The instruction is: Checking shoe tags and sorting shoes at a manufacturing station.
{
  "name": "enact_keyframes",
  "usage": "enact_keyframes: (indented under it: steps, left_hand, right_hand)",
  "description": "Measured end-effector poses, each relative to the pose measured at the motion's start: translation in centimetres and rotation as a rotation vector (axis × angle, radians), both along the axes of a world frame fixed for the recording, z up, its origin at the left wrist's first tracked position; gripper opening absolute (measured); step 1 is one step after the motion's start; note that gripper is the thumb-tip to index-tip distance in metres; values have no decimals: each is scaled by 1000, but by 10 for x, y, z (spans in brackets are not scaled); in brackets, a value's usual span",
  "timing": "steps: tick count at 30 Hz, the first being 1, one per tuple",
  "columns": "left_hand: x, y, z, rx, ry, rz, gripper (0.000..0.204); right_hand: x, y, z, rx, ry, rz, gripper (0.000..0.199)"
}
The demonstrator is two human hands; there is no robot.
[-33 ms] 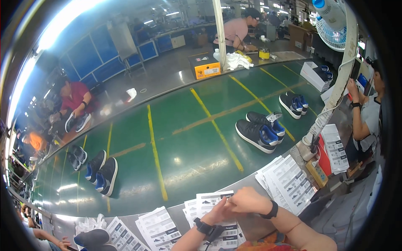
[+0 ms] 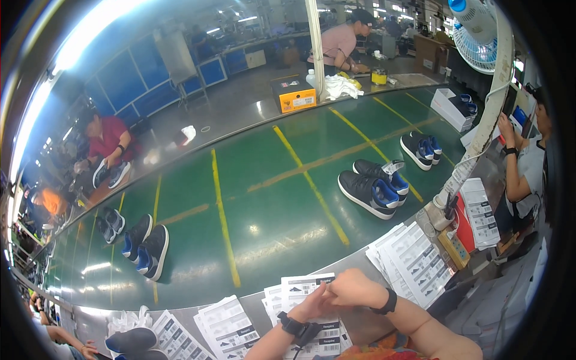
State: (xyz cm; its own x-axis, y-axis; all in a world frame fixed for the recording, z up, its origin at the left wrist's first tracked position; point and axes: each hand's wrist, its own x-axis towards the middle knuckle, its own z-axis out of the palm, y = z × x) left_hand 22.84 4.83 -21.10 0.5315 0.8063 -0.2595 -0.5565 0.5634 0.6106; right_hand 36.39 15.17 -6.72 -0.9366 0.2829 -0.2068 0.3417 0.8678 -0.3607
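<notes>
- Left hand, watch on its wrist: grip pinched on the sheet of labels, at the near edge of the worktop.
- Right hand, dark wristband: fingers closed on the same sheet, touching the left hand.
- More label stacks lie to either side along the worktop.
- Green conveyor belt: carries a pair of dark sneakers with blue lining, with further pairs well apart.
- Orange shoebox, far side: closed, contents hidden.
- White box, open: holds blue-lined shoes.
</notes>
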Motion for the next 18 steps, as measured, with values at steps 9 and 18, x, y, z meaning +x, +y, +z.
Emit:
enact_keyframes:
  steps: [9,18]
  left_hand:
    - [0,0,26,-141,262,209,78]
    - [-3,-4,103,159,218,172,79]
  right_hand:
    - [-8,-13,-21,114,96,80,22]
    - [17,-2,28,-205,431,-161,29]
